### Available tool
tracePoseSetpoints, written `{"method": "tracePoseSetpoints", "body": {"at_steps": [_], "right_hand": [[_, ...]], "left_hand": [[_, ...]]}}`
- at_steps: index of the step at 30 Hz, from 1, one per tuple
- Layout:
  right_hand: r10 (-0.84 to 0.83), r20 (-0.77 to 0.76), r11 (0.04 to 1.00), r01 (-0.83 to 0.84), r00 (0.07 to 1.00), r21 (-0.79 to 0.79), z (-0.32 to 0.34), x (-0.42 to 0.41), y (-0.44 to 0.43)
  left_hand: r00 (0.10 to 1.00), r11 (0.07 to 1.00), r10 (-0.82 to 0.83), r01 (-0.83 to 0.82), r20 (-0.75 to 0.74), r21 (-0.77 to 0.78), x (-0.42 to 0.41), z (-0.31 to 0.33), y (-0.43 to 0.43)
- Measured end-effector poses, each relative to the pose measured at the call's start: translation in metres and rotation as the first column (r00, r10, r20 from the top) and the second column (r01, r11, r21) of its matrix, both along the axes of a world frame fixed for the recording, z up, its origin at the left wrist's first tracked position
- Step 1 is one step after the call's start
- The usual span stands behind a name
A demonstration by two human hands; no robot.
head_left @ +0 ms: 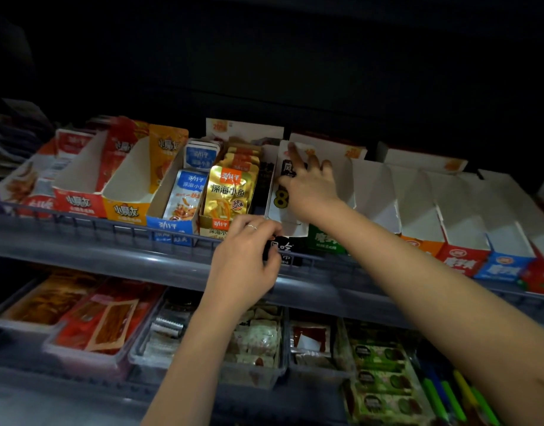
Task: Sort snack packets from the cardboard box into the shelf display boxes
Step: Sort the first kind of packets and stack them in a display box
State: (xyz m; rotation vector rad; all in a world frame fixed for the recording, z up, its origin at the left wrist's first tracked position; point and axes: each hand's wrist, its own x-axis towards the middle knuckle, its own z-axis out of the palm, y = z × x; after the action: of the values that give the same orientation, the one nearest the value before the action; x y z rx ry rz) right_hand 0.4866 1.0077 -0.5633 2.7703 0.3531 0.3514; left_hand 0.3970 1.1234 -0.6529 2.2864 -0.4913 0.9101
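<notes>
A black display box [284,248] stands at the front rail of the upper shelf, between the gold fish-snack box [227,192] and a green box [326,241]. My left hand [249,256] grips its front wall, fingers curled round the edge. A white card panel [280,198] with black lettering and a yellow "8" stands up out of that box. My right hand [310,182] lies on this panel with its fingers straight and spread, thumb at the panel's left edge. The inside of the black box is hidden behind the panel and my hands. No cardboard supply box is in view.
The upper shelf [111,241] carries a row of display boxes: red [77,204] and orange [126,210] at the left, a blue one [172,226] with packets, and white-walled ones [418,204] at the right. Clear bins [89,321] of snacks fill the lower shelf.
</notes>
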Motion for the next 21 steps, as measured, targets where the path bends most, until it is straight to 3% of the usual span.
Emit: {"method": "tracePoseSetpoints", "body": {"at_steps": [4, 11, 16, 18, 21], "right_hand": [[0.013, -0.001, 1.000, -0.013, 1.000, 0.024, -0.001, -0.001, -0.001], [0.129, 0.042, 0.970, -0.135, 0.991, 0.204, -0.005, -0.021, -0.013], [0.221, 0.311, 0.822, -0.349, 0.924, 0.451, -0.015, -0.054, -0.035], [0.243, 0.403, 0.776, -0.426, 0.882, 0.465, -0.024, -0.074, -0.049], [0.303, 0.459, 0.753, -0.505, 0.835, 0.421, -0.045, -0.112, -0.079]], "left_hand": [[1.000, 1.000, 0.006, -0.006, -0.012, 0.002, 0.001, -0.001, 0.001], [1.000, 0.999, -0.013, 0.013, 0.002, 0.033, 0.002, -0.001, 0.003], [0.988, 0.994, 0.084, -0.091, 0.127, 0.054, -0.007, 0.005, 0.002], [0.975, 0.995, 0.093, -0.099, 0.200, 0.024, -0.019, 0.010, -0.002], [0.960, 0.996, -0.035, 0.009, 0.277, 0.093, -0.047, 0.010, -0.015]]}}
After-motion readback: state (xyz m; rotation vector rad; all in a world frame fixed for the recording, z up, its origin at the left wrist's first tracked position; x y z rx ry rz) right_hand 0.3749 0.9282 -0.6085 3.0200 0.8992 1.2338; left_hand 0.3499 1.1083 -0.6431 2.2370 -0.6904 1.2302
